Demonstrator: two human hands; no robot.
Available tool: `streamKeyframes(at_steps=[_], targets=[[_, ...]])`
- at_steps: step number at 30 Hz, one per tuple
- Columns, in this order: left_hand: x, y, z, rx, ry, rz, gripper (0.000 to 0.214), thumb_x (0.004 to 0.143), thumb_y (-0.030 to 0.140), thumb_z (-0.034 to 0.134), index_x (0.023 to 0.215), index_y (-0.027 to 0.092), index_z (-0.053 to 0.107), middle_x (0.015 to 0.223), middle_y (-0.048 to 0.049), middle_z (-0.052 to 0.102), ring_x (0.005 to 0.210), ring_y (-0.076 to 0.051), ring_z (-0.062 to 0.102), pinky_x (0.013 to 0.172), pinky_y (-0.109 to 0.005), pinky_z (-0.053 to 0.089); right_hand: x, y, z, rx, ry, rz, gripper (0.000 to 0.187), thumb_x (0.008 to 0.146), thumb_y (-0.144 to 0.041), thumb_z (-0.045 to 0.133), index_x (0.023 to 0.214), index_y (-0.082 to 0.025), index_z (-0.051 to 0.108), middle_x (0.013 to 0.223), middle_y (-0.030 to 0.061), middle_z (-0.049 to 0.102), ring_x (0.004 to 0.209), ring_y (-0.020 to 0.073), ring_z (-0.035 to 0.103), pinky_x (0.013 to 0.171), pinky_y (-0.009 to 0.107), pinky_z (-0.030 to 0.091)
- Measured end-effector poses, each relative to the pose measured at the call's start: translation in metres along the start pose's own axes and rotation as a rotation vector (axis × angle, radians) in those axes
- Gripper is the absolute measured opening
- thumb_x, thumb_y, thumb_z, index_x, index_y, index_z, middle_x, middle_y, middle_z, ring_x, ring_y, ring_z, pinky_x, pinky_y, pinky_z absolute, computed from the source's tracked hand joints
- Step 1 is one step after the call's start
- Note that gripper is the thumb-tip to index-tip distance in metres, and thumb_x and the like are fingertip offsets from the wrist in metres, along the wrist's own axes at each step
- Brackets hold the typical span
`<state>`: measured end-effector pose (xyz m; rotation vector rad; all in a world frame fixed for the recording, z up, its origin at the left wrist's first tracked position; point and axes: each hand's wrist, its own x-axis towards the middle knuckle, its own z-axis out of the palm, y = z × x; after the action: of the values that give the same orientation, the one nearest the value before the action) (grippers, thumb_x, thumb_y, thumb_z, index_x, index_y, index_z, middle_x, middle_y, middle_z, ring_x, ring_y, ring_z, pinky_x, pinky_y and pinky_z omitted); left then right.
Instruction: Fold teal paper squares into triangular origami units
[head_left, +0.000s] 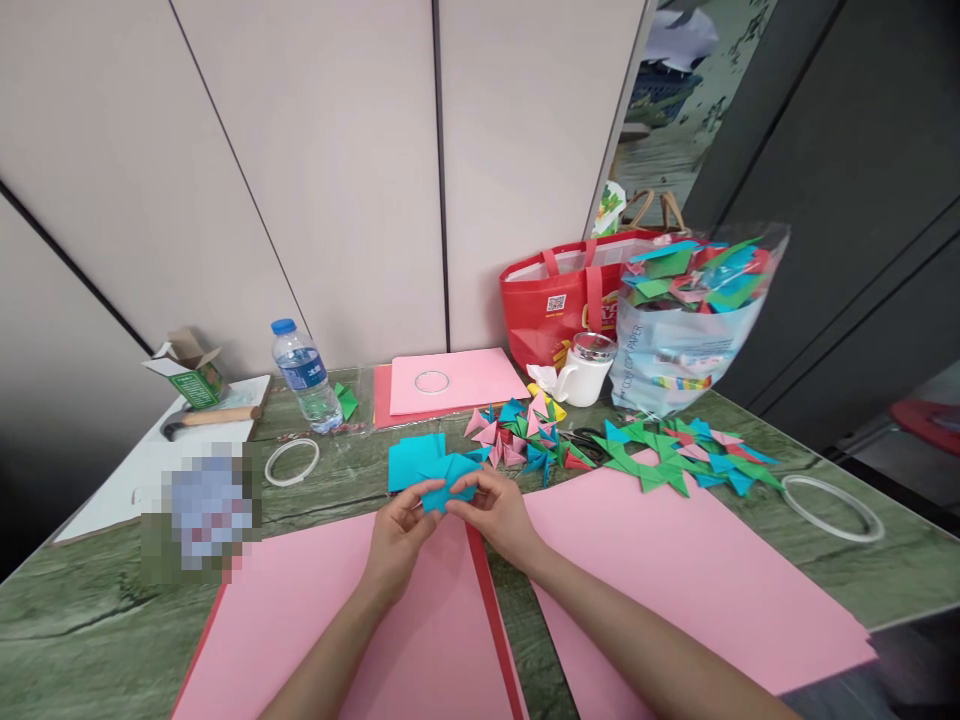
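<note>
A partly folded piece of blue paper (448, 478) is held up between both my hands. My left hand (399, 530) pinches its left side, thumb at the lower edge. At its right side, my right hand (501, 515) grips it with thumb and fingertips. Just behind lies a stack of blue paper squares (411, 455), partly covered by the held piece. Folded paper pieces in pink, blue, green and red form a pile (517, 435) beyond my right hand. Beneath my hands is a large pink sheet (322, 620) with a red edge showing.
More pink sheets (675, 590) lie at the right, near a green paper star ring (649, 455) and a white ring (832, 508). Behind stand a white mug (589, 372), a clear bag of folded paper (667, 350) and a red bag (547, 315). Left are a water bottle (306, 378) and a hammer (214, 417).
</note>
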<state>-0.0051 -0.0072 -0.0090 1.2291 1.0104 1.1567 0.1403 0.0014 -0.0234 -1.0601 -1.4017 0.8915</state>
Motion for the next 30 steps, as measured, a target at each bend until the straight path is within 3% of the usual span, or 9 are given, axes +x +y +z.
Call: streamKeyframes(at_steps=[4,11,19,24,26,30], targets=[[0.000,-0.002,0.001,-0.018,-0.038,0.004,0.030,0.067,0.022,0.064,0.097,0.019,0.061,0.093,-0.0057,0.065,0.082,-0.019,0.058,0.071,-0.027,0.044,-0.002,0.001,0.002,-0.061,0.008,-0.007,0.017,0.058,-0.024,0.067,0.072,-0.019,0.058,0.073,0.0009,0.054,0.064,0.0143,0.049,0.051,0.022,0.039],[-0.002,0.000,0.002,0.009,-0.030,0.002,0.031,0.065,0.023,0.064,0.095,0.018,0.061,0.081,-0.0051,0.066,0.072,-0.017,0.059,0.068,-0.028,0.046,-0.001,0.003,0.001,-0.063,-0.033,0.048,0.039,0.055,-0.021,0.067,0.089,-0.022,0.047,0.070,-0.0025,0.052,0.057,0.0120,0.049,0.049,0.022,0.041],[0.001,0.002,-0.004,-0.012,-0.020,0.025,0.031,0.066,0.020,0.063,0.096,0.017,0.060,0.085,-0.0051,0.064,0.078,-0.018,0.058,0.071,-0.028,0.045,0.007,-0.001,-0.004,0.383,-0.155,0.180,0.046,0.059,-0.015,0.060,0.099,-0.024,0.036,0.081,-0.0016,0.056,0.062,0.0126,0.059,0.057,0.028,0.052],[0.005,0.003,-0.008,-0.056,0.013,0.008,0.035,0.063,0.019,0.065,0.097,0.016,0.060,0.090,-0.0068,0.065,0.081,-0.019,0.059,0.073,-0.030,0.046,0.014,0.004,-0.010,0.447,-0.202,0.229,0.043,0.059,-0.013,0.054,0.099,-0.024,0.039,0.073,-0.0047,0.055,0.054,0.0103,0.059,0.056,0.030,0.053],[0.007,0.004,-0.009,-0.049,0.024,-0.011,0.033,0.062,0.019,0.065,0.095,0.016,0.061,0.091,-0.0071,0.066,0.083,-0.020,0.059,0.074,-0.031,0.046,0.017,0.009,-0.013,0.418,-0.142,0.258,0.037,0.059,-0.014,0.054,0.093,-0.022,0.043,0.072,-0.0044,0.056,0.053,0.0107,0.059,0.055,0.030,0.053],[0.008,0.007,-0.011,-0.012,0.031,-0.060,0.029,0.060,0.018,0.064,0.089,0.016,0.063,0.093,-0.0075,0.066,0.088,-0.022,0.059,0.073,-0.032,0.046,0.023,0.013,-0.019,0.363,0.102,0.234,0.020,0.068,-0.027,0.053,0.085,-0.019,0.045,0.078,0.0010,0.059,0.063,0.0130,0.060,0.058,0.029,0.052]])
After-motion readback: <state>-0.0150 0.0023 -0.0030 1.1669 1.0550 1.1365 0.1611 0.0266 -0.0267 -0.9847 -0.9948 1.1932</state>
